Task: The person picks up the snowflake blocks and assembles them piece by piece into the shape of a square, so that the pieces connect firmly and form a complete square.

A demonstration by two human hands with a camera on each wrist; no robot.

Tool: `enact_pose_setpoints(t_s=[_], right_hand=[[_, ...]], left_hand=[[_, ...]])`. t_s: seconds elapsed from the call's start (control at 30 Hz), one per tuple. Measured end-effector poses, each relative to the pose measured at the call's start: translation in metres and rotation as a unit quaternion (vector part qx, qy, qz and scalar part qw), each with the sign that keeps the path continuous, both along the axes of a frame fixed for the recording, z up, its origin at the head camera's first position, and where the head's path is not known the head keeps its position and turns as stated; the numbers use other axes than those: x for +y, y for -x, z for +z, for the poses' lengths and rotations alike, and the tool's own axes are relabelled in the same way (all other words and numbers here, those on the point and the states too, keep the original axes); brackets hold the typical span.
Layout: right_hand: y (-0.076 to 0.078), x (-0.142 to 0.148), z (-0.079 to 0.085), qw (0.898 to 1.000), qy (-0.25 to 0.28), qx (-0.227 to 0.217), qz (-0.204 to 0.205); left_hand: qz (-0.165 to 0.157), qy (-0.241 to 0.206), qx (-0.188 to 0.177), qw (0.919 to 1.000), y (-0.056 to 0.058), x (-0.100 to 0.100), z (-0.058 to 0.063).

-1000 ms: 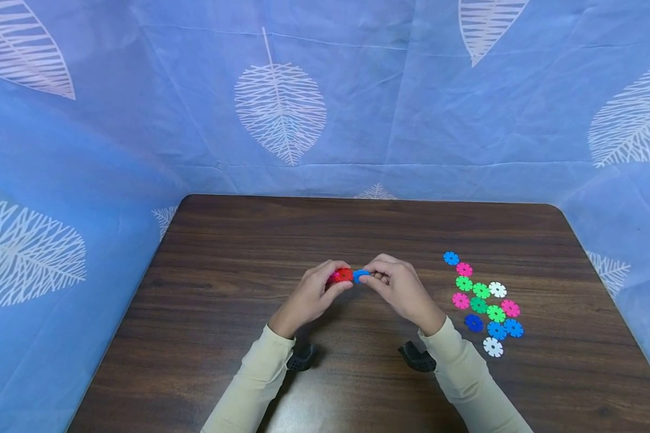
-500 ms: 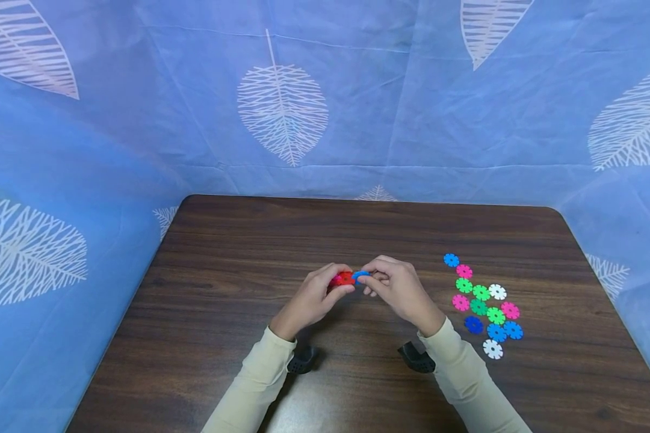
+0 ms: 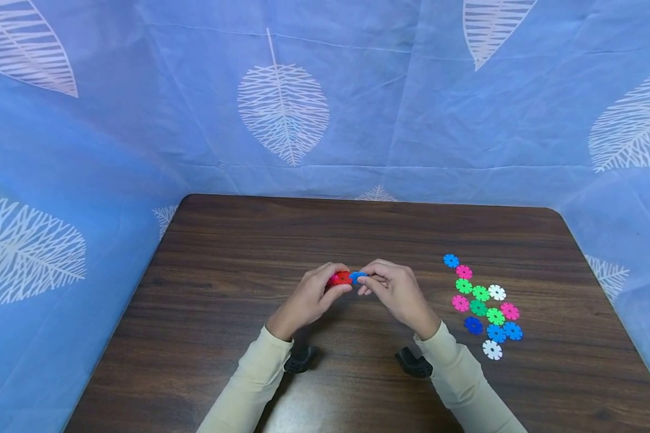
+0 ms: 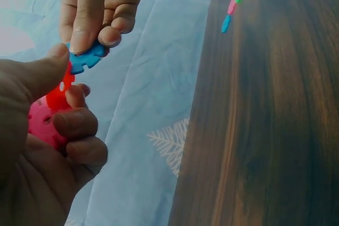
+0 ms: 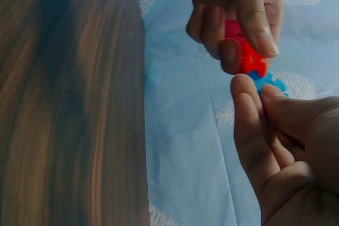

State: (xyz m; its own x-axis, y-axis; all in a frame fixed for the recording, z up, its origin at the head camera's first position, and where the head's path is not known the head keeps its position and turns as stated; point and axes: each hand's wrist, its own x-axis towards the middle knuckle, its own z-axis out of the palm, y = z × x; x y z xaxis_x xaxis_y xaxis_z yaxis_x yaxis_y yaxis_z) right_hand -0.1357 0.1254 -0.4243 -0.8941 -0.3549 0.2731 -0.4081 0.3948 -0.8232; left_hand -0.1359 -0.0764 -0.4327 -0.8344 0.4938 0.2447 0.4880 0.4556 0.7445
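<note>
Blue disc [image 4: 88, 60] in right grip [image 3: 396, 290] touches red disc [image 4: 57, 97].

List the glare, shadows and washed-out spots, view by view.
Head: pale glare on the table low in the picture, dark shadow beside the left sleeve; left wrist: cloth bleached pale at upper left, but notches on the held blue disc readable; right wrist: dimmer, with dark shadow on the table.
</note>
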Motion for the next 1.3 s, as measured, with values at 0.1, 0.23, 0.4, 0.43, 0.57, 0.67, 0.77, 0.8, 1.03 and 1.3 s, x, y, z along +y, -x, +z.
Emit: enact_pose_setpoints(t_s=[0.1,0.23,0.4,0.43,0.57,0.67,0.77,0.8,1.03,1.3], right_hand=[[0.000,-0.003,0.001,1.000,0.000,0.005,0.003],[-0.001,-0.005,0.001,1.000,-0.008,0.008,-0.002],[-0.001,-0.005,-0.001,1.000,-0.003,-0.005,-0.003],[0.000,-0.005,-0.001,1.000,-0.004,-0.005,-0.001],[0.001,0.000,0.001,1.000,-0.018,-0.009,0.009],[0.004,0.011,0.001,0.999,-0.034,-0.012,0.008],[0.007,0.026,-0.001,0.998,-0.057,-0.017,-0.004],[0.009,0.032,-0.002,0.997,-0.066,-0.024,-0.010],[0.027,0.076,-0.009,0.979,-0.167,-0.096,-0.073],[0.053,0.128,-0.020,0.940,-0.247,-0.077,-0.223]], left_hand=[[-0.001,0.002,-0.001,1.0000,-0.001,-0.001,0.001],[-0.005,0.000,0.008,1.0000,-0.001,0.000,0.000],[-0.004,-0.007,0.017,0.9998,0.001,-0.002,-0.004],[-0.002,-0.009,0.015,0.9998,0.002,-0.003,-0.005],[0.006,-0.016,0.007,0.9998,0.004,-0.006,-0.006],[0.015,-0.016,0.000,0.9998,0.006,-0.008,-0.008],[0.020,-0.018,-0.003,0.9996,0.008,-0.009,-0.009],[0.021,-0.020,-0.003,0.9996,0.008,-0.009,-0.009],[0.045,-0.031,0.011,0.9985,0.010,-0.011,-0.012],[0.057,-0.029,-0.016,0.9978,0.009,-0.014,-0.015]])
